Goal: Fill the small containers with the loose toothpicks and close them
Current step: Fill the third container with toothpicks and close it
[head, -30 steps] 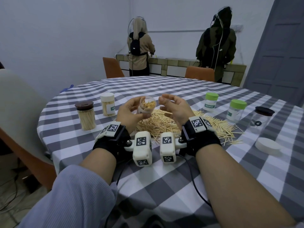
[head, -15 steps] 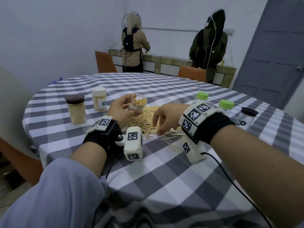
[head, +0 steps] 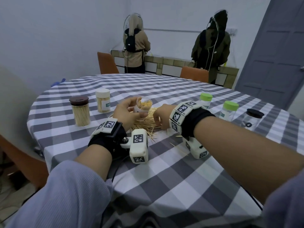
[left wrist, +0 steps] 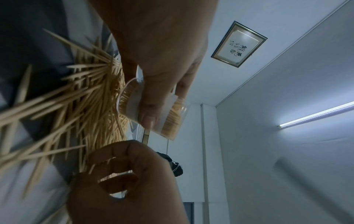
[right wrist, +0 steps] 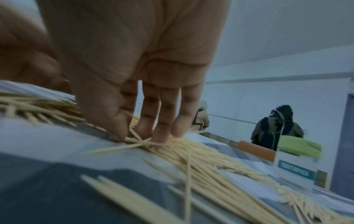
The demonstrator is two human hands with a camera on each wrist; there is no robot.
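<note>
At the table's left edge a brown-lidded jar [head: 80, 112] and a white-lidded jar [head: 102, 100] stand full and capped. The left hand [head: 127, 113] grips the open container [head: 142, 108], partly filled, above the toothpick pile [head: 146, 123]. The right hand [head: 162, 114] pinches toothpicks there. Two green-lidded bottles [head: 230, 110] and a black-lidded jar [head: 252, 119] stand rightward.

Layout: toothpick pile [head: 146, 122] mid-table [head: 164, 178], jars flanking.
Two capped jars [head: 80, 111] stood left of pile; three more [head: 229, 111] right. Open container [head: 142, 108] sat in left hand [head: 130, 114], above pile's left edge. Right hand [head: 162, 116] rested on pile, just right of the container.
</note>
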